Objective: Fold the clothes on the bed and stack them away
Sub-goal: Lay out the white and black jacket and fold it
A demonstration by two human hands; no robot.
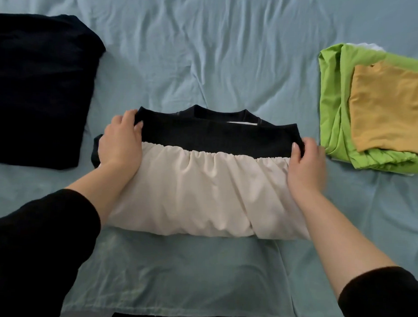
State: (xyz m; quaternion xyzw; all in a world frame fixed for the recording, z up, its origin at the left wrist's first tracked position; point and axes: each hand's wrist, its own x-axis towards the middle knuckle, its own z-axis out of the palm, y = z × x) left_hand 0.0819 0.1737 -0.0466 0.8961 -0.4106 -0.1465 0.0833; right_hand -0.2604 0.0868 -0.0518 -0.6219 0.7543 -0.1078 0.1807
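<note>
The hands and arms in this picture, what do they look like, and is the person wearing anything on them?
Two bare hands, the left hand and the right hand, with no gloves, rings or watch in view. The nails are short and plain. Both forearms are uncovered, and each arm wears a black sleeve pushed up toward the elbow. The sleeves are plain, with no print or marking visible.

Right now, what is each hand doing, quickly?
Left hand: closed on the left edge of the folded black-and-white garment.
Right hand: closed on that garment's right edge.
</note>
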